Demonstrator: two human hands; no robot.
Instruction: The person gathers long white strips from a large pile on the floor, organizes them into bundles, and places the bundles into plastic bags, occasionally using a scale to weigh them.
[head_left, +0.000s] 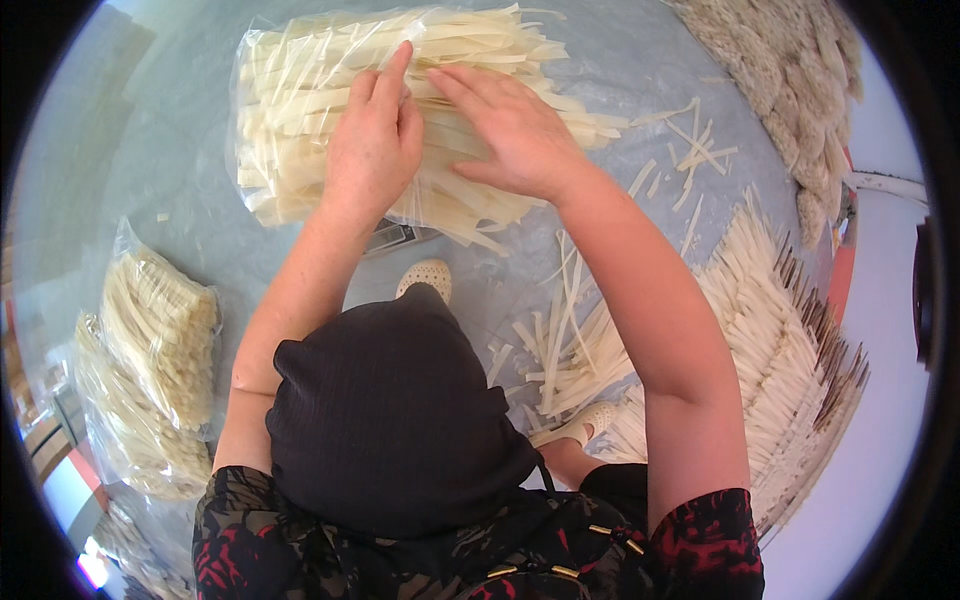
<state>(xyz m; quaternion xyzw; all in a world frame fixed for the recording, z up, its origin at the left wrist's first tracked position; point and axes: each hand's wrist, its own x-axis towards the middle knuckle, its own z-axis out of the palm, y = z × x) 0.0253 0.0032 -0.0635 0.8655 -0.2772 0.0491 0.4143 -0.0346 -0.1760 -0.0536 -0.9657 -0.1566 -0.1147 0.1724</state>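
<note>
A thick bundle of flat, pale strips that look like wide dried noodles (300, 130) lies in front of me, partly inside a clear plastic bag (243, 110). The bag covers its left and middle, while the strip ends stick out bare at the right. My left hand (378, 140) rests on top of the bag, index finger stretched forward and the other fingers slightly bent. Beside it, my right hand (515, 130) lies over the strips near the bag's open side, with fingers extended and thumb apart. Part of a dark device with a metal edge (390, 237) shows under the bundle's near side.
Two bagged bundles (160, 330) lie on the floor at my left. Loose strips (700, 150) are scattered to the right of the bundle. A big pile of pale strips (760, 350) spreads at my right, and a brownish, rough heap (780, 80) stands at the far right.
</note>
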